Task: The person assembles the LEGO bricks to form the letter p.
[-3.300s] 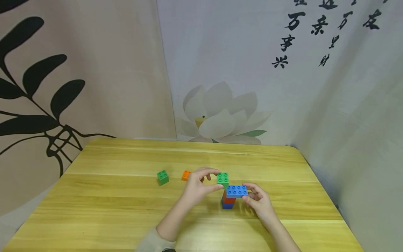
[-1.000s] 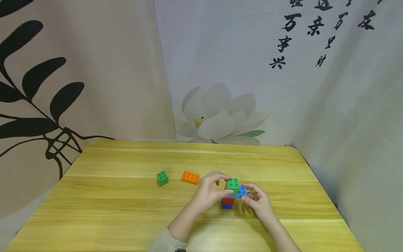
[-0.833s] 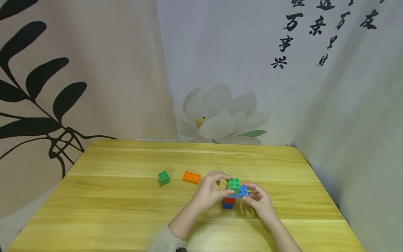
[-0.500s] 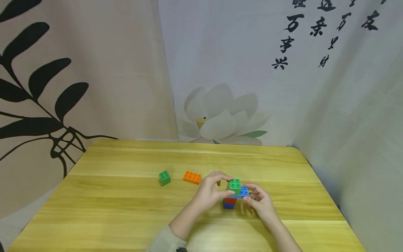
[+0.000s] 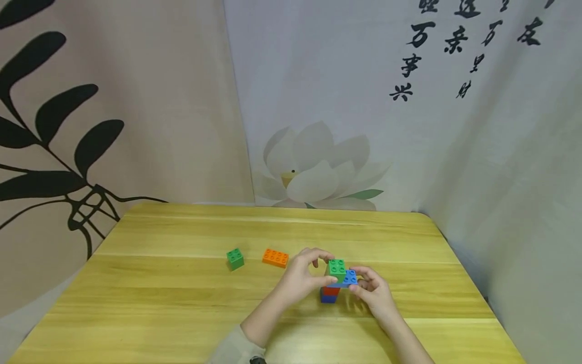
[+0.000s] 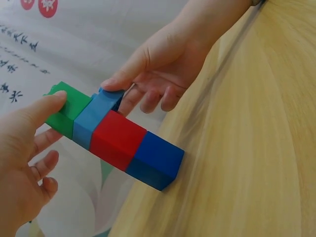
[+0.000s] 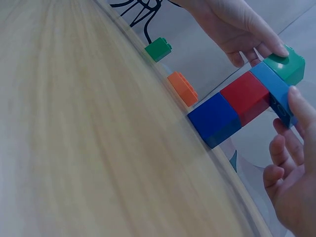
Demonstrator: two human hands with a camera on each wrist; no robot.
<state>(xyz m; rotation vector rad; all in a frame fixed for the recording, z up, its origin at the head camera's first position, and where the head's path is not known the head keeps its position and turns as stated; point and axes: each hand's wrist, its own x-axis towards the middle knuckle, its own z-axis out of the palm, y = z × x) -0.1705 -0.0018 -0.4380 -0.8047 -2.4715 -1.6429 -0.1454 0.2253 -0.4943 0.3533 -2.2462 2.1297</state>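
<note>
The green brick [image 5: 337, 271] sits between the thumb and finger of the left hand [image 5: 302, 275], atop a light blue brick [image 5: 351, 277], with a red brick [image 6: 118, 140] and dark blue brick [image 6: 155, 160] below on the tabletop [image 5: 159, 293]. The left grip pinches the green brick; the right hand [image 5: 374, 291] pinches the light blue brick's overhanging end. The head view shows an orange brick [image 5: 275, 258] and a loose cube [image 5: 235, 259], both outside the left wrist view.

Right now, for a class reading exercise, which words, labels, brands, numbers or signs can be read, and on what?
"万事兴": black, on the cloth backdrop
"亲": same cloth
"万里财": same cloth
"友", probably: same cloth
Top-row characters: cut off or unclear
Red seals and black writing, left wrist view: too blurred
Bricks: no readable marking
</note>
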